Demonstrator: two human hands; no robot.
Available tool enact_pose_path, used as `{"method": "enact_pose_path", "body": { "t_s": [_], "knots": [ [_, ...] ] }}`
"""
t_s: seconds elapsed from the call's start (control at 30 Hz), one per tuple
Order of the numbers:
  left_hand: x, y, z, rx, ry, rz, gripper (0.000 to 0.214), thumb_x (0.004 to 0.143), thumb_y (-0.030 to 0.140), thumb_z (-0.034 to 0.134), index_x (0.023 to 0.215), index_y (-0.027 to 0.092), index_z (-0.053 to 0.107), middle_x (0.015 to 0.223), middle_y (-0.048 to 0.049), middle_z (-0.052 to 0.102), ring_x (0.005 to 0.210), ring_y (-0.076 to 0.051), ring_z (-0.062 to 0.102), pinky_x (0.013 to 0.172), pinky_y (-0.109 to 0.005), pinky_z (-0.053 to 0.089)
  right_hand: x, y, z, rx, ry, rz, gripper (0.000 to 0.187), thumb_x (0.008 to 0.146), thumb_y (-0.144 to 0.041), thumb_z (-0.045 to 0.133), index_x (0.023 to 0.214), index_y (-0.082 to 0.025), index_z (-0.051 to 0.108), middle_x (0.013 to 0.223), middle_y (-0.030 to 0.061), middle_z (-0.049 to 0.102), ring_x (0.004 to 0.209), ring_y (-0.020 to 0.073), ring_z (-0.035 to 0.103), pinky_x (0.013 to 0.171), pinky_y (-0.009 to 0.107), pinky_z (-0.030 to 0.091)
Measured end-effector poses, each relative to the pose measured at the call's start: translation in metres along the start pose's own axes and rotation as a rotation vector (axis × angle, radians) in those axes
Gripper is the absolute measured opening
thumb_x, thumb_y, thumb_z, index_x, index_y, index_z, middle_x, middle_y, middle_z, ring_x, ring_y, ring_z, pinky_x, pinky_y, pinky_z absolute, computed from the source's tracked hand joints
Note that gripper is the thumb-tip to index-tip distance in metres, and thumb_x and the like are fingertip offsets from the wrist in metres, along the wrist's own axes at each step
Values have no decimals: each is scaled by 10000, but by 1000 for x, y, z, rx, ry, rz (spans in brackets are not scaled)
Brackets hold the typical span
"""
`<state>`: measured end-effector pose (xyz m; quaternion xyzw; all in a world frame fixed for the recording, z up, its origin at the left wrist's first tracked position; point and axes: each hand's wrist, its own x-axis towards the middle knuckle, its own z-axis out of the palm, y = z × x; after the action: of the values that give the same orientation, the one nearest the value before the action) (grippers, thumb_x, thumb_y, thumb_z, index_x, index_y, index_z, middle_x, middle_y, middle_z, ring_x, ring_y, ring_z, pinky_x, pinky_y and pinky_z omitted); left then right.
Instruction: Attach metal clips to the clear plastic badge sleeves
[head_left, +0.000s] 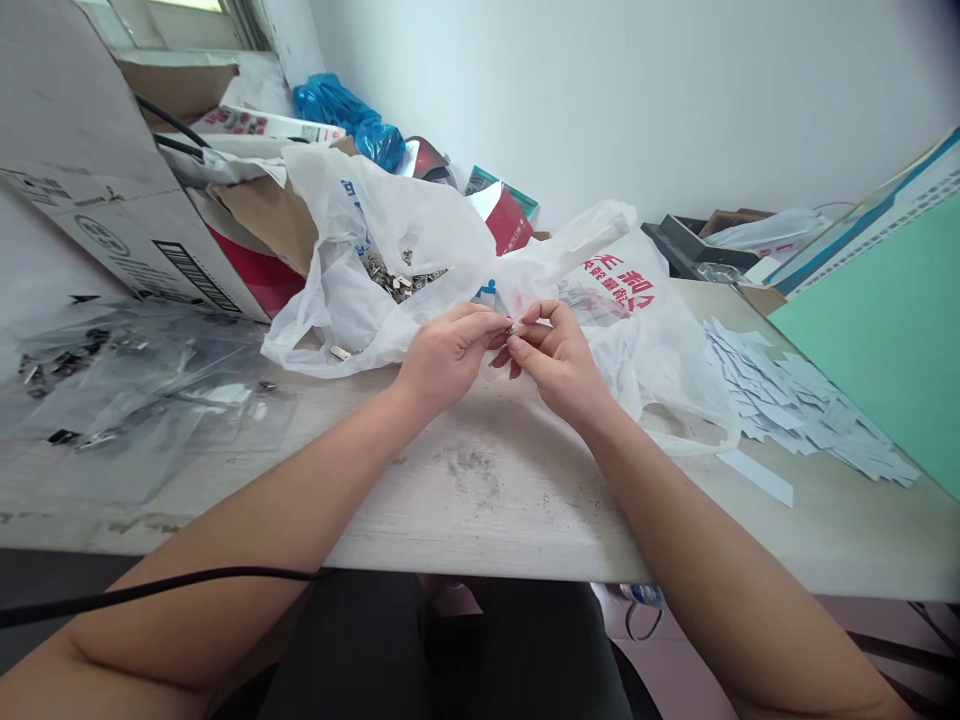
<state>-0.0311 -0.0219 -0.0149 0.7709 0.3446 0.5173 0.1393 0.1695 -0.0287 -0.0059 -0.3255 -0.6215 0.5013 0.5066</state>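
Observation:
My left hand and my right hand meet fingertip to fingertip above the table, in front of two white plastic bags. Between their pinched fingers is a small shiny metal piece, too small to name and partly covered by the fingertips. Both hands are closed on it. Behind my left hand, the open left bag holds a heap of small metal pieces. The right bag, with red printing, lies just behind my right hand.
Clear plastic pouches with dark and metal pieces cover the table's left side. White paper slips are piled at the right, beside a green board. A large carton stands at the back left. A black cable crosses my left forearm.

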Motion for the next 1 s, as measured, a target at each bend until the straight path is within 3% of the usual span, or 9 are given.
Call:
{"method": "enact_pose_path", "body": {
  "t_s": [0.33,0.6,0.77,0.87,0.93,1.0],
  "knots": [
    [0,-1,-2,1,-6,36,320,1092,221,605,1118,278,920,1214,-74,881,958,-206,816,886,-363,664,-1,-4,1,21,-2,-9,568,932,-617,920,1104,-321,466,907,-36,775,889,229,786,718,356,547],
    [4,6,-4,-82,-21,13,286,1124,287,658,1056,272,935,1214,-83,869,912,-199,798,885,-372,673,0,-6,4,18,25,0,677,916,-812,893,1084,-321,458,865,-27,775,902,232,780,741,370,574],
    [5,7,-2,-407,-13,-195,139,1047,366,854,1065,253,932,1282,-103,845,971,-226,820,956,-436,704,3,-1,2,70,32,9,679,887,-763,934,1087,-320,459,865,-40,777,873,217,768,732,359,570],
    [5,6,-1,-582,-51,-314,242,1005,401,908,1180,235,901,1175,-99,850,933,-229,815,958,-464,706,3,-2,0,96,31,29,639,905,-690,936,1087,-319,448,863,-49,775,857,207,755,749,360,565],
    [5,6,-2,-621,-75,-329,276,1006,397,903,1227,233,879,1061,-82,846,945,-243,818,978,-480,699,4,-3,-2,106,33,35,611,917,-645,931,1083,-319,442,858,-54,776,840,198,742,768,362,562],
    [4,6,-3,-573,-82,-287,248,1014,380,878,1219,240,879,1109,-93,841,1001,-261,823,982,-480,695,4,-3,-3,113,34,42,599,919,-624,933,1080,-319,442,851,-57,776,824,194,733,796,372,572]
  ]
}}
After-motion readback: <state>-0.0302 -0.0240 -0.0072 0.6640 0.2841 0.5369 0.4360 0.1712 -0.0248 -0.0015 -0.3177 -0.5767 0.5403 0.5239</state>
